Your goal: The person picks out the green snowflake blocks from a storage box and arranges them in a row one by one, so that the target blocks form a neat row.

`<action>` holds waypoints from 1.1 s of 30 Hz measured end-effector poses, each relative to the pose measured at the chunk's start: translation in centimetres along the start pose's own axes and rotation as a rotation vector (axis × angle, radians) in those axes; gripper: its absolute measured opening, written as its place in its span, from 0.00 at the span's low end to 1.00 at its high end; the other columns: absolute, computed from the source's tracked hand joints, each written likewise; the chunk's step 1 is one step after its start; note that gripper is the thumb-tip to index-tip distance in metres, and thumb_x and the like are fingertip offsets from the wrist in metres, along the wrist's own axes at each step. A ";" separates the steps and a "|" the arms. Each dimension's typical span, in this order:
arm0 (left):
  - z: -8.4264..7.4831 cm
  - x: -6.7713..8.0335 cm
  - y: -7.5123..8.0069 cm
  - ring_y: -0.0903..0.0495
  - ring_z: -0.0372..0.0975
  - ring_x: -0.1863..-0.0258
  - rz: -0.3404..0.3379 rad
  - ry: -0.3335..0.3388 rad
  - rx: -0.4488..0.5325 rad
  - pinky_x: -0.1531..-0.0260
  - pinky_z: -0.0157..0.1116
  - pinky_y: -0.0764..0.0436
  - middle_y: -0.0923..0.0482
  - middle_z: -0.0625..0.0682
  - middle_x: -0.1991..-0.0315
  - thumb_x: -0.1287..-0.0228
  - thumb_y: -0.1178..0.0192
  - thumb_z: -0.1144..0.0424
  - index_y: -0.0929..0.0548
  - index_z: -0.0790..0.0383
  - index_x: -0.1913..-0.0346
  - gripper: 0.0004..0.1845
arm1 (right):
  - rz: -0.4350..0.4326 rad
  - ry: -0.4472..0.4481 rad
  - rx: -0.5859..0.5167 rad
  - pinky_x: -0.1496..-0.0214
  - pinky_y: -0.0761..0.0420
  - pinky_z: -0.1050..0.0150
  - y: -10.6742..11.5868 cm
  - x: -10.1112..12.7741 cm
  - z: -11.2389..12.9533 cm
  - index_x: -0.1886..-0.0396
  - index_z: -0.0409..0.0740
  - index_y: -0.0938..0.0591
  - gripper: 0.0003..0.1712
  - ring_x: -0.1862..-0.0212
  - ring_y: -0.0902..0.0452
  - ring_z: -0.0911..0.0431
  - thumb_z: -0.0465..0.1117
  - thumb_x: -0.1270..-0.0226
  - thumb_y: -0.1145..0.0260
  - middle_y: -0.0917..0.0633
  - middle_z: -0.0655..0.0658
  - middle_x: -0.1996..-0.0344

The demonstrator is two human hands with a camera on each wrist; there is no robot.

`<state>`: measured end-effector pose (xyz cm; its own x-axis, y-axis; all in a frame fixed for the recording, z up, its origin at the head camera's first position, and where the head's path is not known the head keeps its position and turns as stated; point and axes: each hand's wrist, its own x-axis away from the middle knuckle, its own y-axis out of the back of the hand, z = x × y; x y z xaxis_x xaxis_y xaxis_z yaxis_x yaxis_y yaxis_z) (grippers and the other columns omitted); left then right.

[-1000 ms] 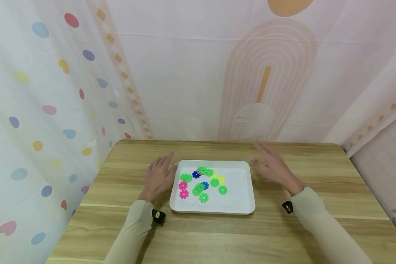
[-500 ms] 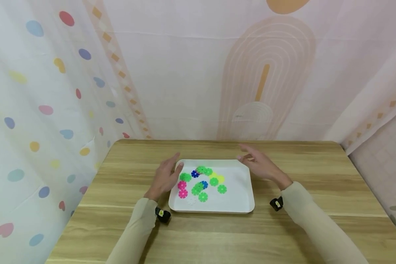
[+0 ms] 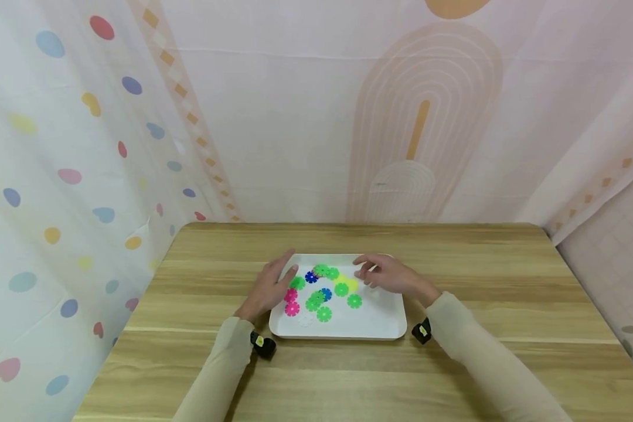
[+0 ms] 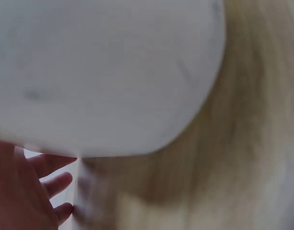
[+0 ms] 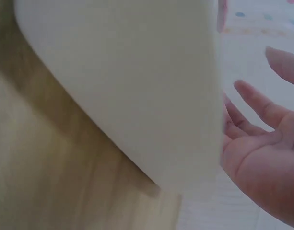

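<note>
A white tray (image 3: 380, 328) lies on the wooden table and holds several flat flower-shaped plastic discs (image 3: 324, 290) in green, pink, blue, yellow and white. My left hand (image 3: 271, 287) lies over the tray's left rim with relaxed fingers, its fingertips near a green disc (image 3: 297, 283). My right hand (image 3: 387, 274) hovers over the tray's far right part, fingers loosely bent beside a yellow disc (image 3: 352, 285); it holds nothing I can see. The left wrist view shows the tray's blurred white side (image 4: 103, 72) close up, the right wrist view the tray (image 5: 127, 81) and an open palm (image 5: 262, 153).
The wooden table (image 3: 506, 281) stretches around the tray on all sides. Patterned curtains (image 3: 84, 146) hang close behind and to the left. A black wrist camera sits on each sleeve (image 3: 262, 343).
Both hands have moved inward from the table beside the tray to over the tray: the left over its left rim, the right over its far right part.
</note>
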<state>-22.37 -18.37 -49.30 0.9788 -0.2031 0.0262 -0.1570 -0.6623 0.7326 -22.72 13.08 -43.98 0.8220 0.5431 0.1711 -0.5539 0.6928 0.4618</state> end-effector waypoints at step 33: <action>0.6 0.4 -0.5 0.58 0.55 0.22 0.056 0.049 0.192 0.29 0.65 0.54 0.52 0.50 0.20 0.23 0.53 0.47 0.48 0.39 0.21 0.31 | 0.073 0.031 0.159 0.63 0.32 0.66 -3.1 -0.2 -2.1 0.60 0.42 0.16 0.09 0.69 0.33 0.58 0.33 0.40 0.27 0.25 0.51 0.74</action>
<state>-22.01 -18.59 -50.08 0.9724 -0.2109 0.0994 -0.2285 -0.7774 0.5861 -21.42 11.88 -47.28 0.7742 0.6058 0.1833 -0.5823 0.5684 0.5812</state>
